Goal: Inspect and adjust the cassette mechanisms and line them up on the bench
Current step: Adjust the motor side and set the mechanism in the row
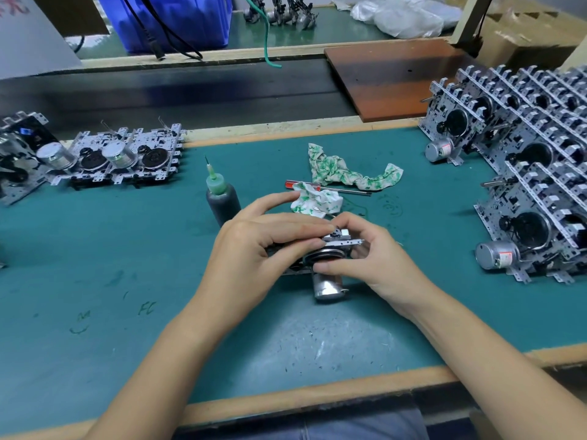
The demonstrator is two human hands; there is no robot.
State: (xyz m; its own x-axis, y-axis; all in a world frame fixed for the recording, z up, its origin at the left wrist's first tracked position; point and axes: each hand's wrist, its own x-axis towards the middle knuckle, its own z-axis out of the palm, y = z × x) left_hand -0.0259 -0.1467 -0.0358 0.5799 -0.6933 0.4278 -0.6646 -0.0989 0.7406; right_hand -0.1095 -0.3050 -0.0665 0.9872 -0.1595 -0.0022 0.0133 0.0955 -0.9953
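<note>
At nine o'clock, a row of silver metal cassette mechanisms (104,160) lines the green bench mat (127,265). Dead centre, left hand (254,249) and right hand (365,258) both grip one silver motor-fitted mechanism (330,265), fingers curled tight. At three o'clock, stacked mechanisms (514,160) wait.

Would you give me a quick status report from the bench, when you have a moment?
Left hand and right hand both gripping one cassette mechanism above the mat. Lined-up row waits at left. Oil bottle and rag close behind.
</note>
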